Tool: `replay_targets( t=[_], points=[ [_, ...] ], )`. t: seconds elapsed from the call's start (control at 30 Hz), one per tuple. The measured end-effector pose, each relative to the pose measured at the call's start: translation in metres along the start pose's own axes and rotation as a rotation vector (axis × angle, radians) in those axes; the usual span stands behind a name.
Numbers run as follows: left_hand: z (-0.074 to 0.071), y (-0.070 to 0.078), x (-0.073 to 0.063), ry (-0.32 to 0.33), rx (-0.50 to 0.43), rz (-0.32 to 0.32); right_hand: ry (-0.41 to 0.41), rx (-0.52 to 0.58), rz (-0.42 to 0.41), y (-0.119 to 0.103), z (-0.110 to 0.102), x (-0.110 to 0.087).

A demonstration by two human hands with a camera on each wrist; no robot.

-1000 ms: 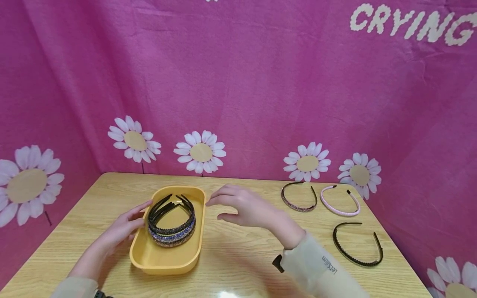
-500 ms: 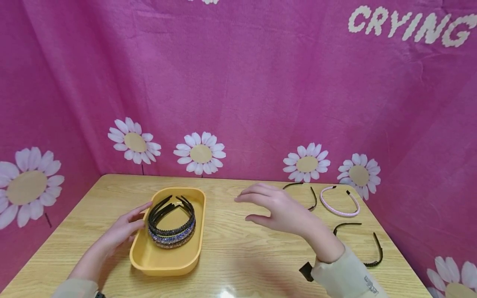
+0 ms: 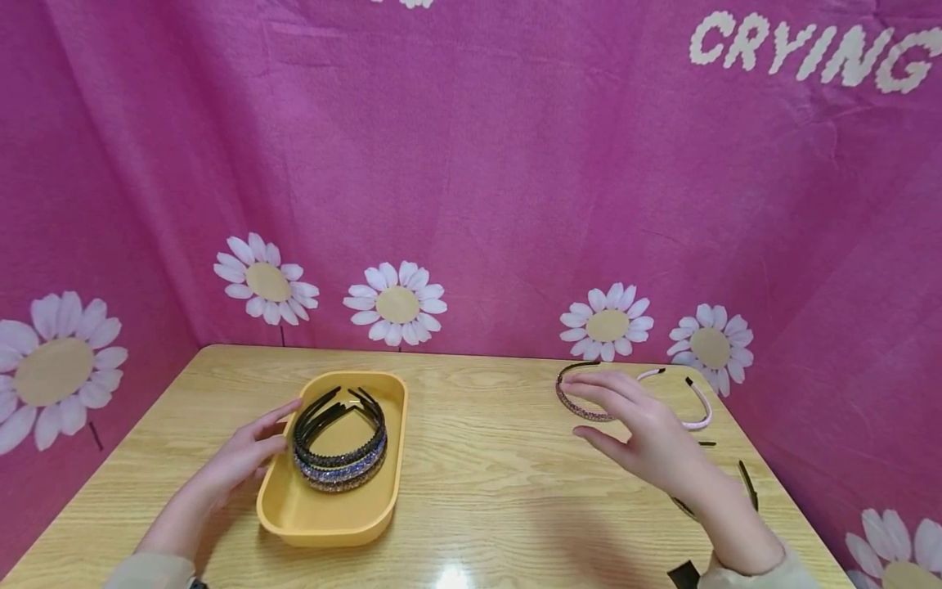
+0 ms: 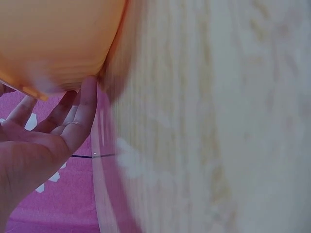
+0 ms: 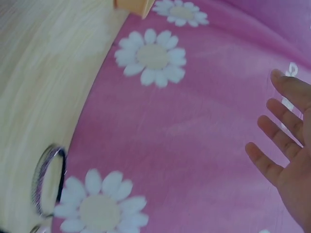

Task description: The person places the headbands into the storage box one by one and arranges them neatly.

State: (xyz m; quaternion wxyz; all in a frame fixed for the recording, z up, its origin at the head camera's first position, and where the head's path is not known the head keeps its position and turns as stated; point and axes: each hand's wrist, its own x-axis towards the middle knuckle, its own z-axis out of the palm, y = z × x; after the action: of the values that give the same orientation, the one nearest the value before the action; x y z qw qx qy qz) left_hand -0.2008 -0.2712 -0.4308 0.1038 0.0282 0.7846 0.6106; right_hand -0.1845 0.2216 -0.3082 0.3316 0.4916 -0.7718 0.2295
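As my right hand [image 3: 651, 433] hovers, fingers apart, near the glittery headband [image 3: 576, 410] on the surface [image 3: 478, 458], I expect something light and springy, best pinched at its rough middle curve. My left hand [image 3: 239, 460] touches the yellow tray [image 3: 316, 521] with loose fingers.

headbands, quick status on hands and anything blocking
Left hand touching yellow tray. Right hand empty, above table. Three headbands outside tray, partly hidden by right hand and forearm.
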Motion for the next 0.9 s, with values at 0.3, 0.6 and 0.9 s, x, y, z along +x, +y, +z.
replay_targets(
  t=[0.3, 0.6, 0.9],
  points=[
    [0.0, 0.002, 0.001, 0.007, -0.004, -0.011, 0.029, -0.059, 0.192, 0.01, -0.029, -0.05],
    [0.002, 0.001, -0.001, 0.015, -0.011, 0.0, -0.02, -0.179, 0.456, 0.024, -0.043, -0.112],
    [0.001, 0.002, 0.0, 0.016, -0.01, -0.011, -0.149, -0.225, 0.6, 0.039, -0.035, -0.155]
  ],
)
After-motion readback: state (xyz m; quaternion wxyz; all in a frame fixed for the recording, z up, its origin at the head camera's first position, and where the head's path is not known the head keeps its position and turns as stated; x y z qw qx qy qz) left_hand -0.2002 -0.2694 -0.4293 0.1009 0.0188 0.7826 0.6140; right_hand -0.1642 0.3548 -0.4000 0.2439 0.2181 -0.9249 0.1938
